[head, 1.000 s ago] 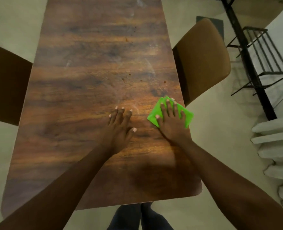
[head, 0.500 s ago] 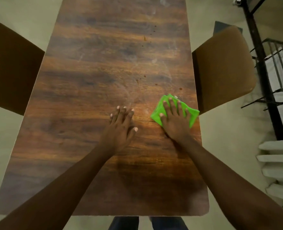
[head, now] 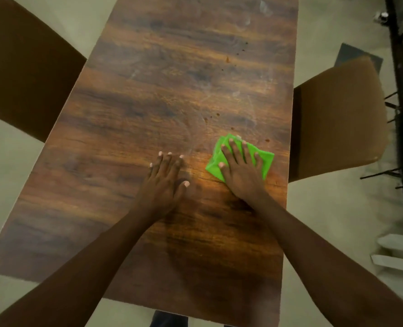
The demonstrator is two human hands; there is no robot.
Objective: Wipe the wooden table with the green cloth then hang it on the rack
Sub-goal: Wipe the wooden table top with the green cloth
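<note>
The green cloth (head: 265,161) lies on the right half of the bench (head: 172,90), close to its right edge and nearer the near end than the far one. It is folded into a rough four-cornered pad. Its longer axis seems to run across the bench, slightly skewed, with one corner pointing toward the far end and another toward the right edge.

Directly on top of it we see the right hand (head: 239,168), fingers straight and spread, palm down, pressing the cloth flat onto the wood rather than gripping it. So the cloth lies under this hand, not off to any side, and the fingers point up the bench, across the pad's long axis. We judge that a push along the fingers would sweep the pad broadside.

The left hand (head: 164,182) rests flat on bare wood just left of the cloth, apart from it, fingers extended and holding nothing. It looks like a brace.

A small dark spot (head: 267,140) sits just beyond the cloth's right corner, with more specks (head: 227,59) further up. We take most of the wiping to lie ahead and leftward.

A brown chair (head: 337,119) stands at the right edge. The black metal rack (head: 401,109) is beyond it, on the right hand's side.
</note>
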